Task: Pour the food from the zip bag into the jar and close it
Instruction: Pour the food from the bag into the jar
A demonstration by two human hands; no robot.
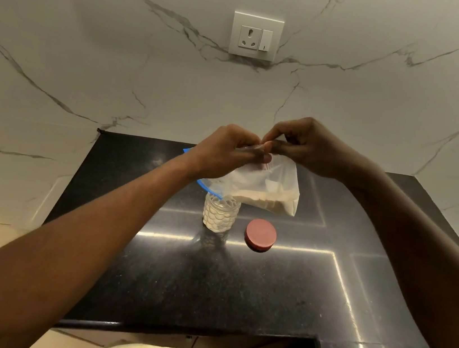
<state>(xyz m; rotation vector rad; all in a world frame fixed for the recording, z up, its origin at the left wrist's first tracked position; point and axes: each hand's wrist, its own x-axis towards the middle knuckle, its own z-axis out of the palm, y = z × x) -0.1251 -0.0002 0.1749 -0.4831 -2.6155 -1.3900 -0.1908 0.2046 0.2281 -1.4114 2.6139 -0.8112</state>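
Overhead, zip bag (267, 186) held tilted, blue zip mouth down-left over the jar (221, 213), bottom corner raised toward the right. Pale food sits low in the bag; jar partly filled, upright on the black tabletop (236, 287). Red lid (260, 234) lies beside it. Left hand (225, 151) and right hand (308, 148) pinch the bag's upper edge, grip closed on plastic.

A single wide-angle view comes from the person's head, looking forward and down over both forearms toward the black desk (236, 287) and the marble wall (176, 83) behind it. It sits close: the forearms fill the lower corners, and the hands (225, 152) meet near the frame's middle. The wall socket (256, 36) sits high in the frame, and straight edges bow toward the borders.
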